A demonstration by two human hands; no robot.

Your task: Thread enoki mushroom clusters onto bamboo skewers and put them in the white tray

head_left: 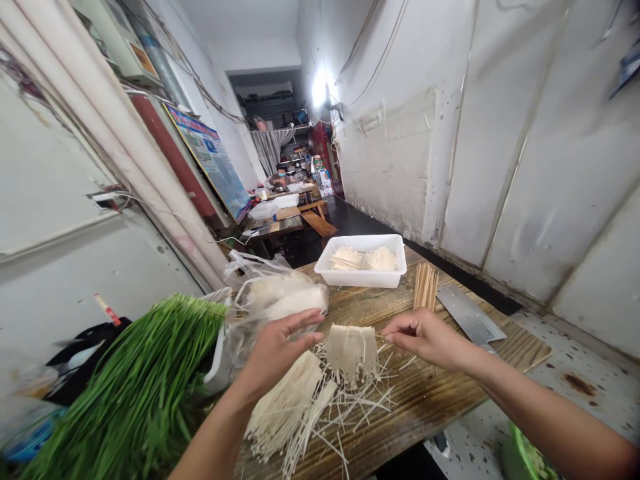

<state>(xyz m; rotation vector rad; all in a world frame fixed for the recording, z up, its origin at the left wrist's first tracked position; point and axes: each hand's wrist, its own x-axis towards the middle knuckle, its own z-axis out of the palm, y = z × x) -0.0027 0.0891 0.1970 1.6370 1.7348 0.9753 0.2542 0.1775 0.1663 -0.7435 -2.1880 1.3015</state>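
Between my hands hangs a pale, flat tofu-skin roll point(351, 350) with enoki mushroom tips showing along its lower edge. A thin skewer runs from its right side into my right hand point(423, 335), whose thumb and fingers pinch it. My left hand point(287, 340) is just left of the roll, thumb and fingers apart, with nothing in it. Below that hand lies a pile of enoki mushrooms point(287, 400), and loose strands point(357, 407) are scattered under the roll. A bundle of wooden skewers point(425, 287) is behind my right hand.
A white tray point(360, 278) with finished skewers stands at the back of the wooden table point(425, 400). A cleaver point(467, 313) lies to the right. Plastic bags point(280, 293) and green chives point(145, 367) are left. A green bucket point(520, 453) is lower right; a person point(281, 175) sits far back.
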